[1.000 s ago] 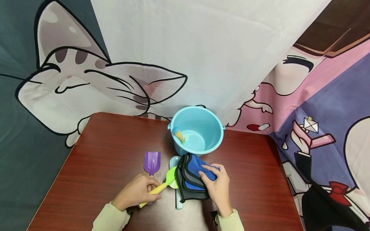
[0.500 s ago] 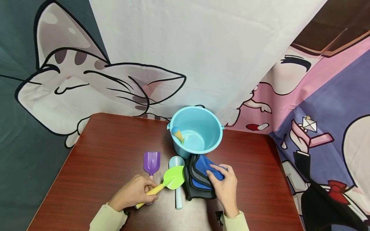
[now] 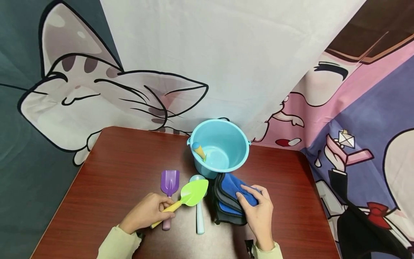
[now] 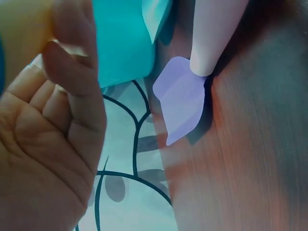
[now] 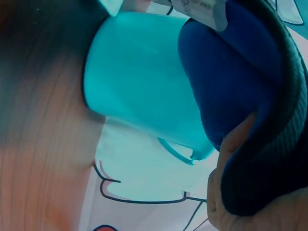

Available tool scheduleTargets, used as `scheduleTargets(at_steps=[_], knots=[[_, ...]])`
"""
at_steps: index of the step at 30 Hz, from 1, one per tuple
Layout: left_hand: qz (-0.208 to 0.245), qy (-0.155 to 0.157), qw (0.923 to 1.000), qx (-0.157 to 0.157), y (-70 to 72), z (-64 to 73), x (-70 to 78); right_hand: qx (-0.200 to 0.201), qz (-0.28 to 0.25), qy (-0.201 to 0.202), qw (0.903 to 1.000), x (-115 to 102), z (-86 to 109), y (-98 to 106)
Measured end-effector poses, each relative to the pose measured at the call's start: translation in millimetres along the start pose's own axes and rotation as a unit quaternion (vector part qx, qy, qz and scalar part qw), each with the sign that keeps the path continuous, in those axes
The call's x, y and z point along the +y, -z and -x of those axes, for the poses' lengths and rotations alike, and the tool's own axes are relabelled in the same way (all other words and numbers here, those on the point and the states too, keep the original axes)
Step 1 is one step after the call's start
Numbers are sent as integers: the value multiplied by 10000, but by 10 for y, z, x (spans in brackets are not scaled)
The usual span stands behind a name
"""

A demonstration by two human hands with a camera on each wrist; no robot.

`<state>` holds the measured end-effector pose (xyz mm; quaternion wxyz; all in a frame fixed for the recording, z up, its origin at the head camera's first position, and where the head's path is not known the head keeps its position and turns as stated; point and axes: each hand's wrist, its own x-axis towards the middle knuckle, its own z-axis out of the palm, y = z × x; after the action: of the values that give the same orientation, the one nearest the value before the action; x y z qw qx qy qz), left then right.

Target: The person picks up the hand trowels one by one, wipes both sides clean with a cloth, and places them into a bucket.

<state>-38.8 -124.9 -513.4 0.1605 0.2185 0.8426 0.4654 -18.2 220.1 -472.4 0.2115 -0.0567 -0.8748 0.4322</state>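
My left hand (image 3: 149, 211) grips the yellow handle of a toy trowel (image 3: 194, 193), its leaf-shaped green blade pointing up and right. In the left wrist view the yellow handle is between thumb and fingers. My right hand (image 3: 260, 214) pinches a folded blue-and-black fabric piece (image 3: 228, 208) with dark bound edges. A white tag (image 5: 201, 12) shows on it in the right wrist view. Under the trowel, a light blue toy shovel (image 3: 200, 223) lies on the table, its scoop partly covered. A purple toy shovel (image 3: 170, 182) lies left of it, its handle partly behind the trowel.
A light blue bucket (image 3: 237, 158) stands at the table's back, with a yellow-handled toy tool (image 3: 199, 151) leaning inside it. Behind the wooden table (image 3: 123, 165) hangs a cloth printed with cartoon figures (image 3: 226, 54).
The right hand has moved right with the fabric piece, away from the trowel blade, which now shows in full. The left hand has shifted slightly left and up, tilting the trowel.
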Motion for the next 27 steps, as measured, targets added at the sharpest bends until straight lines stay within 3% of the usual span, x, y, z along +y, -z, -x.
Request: scheduleTargets(at_steps=[7,12,19,27], knots=[[-315,-11,9994,-108,30,6,-3,-309,-513,-157,9981,-85,36,13],[-617,-95,9980,9,25,8,4,-588,-712,-211,9955,-135,76,-7],[13,56,10000,-24,-29,-14,28,-783,-961,-119,9922,-181,126,-79],[232,353,9991,55,-90,-67,41,-880,-1071,-51,9903,-251,169,-178]])
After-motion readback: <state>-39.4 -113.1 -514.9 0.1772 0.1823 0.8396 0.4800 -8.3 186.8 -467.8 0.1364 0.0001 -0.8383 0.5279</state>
